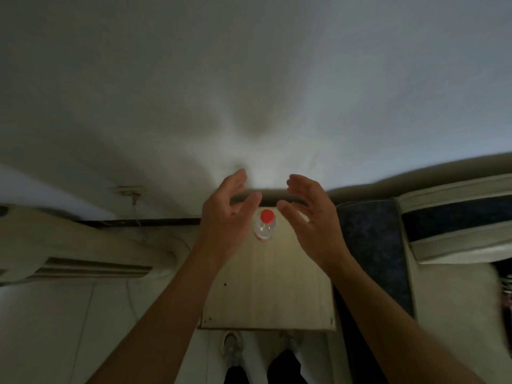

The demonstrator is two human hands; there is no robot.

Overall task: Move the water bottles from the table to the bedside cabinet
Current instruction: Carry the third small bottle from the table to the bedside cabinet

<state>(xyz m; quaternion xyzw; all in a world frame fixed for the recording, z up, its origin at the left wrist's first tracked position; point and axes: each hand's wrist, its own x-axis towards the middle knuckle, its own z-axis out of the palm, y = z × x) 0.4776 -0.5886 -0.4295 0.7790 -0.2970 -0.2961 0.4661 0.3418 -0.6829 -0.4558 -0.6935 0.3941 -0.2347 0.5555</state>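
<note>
nearest, 2 shoes (232, 347) on the floor. beyond them the pale wooden bedside cabinet (266, 295) carries 1 clear water bottle (265, 227) with a red cap, upright near its far edge. left hand (227, 214) and right hand (310, 214) flank it, spread wide, holding nothing.
</note>
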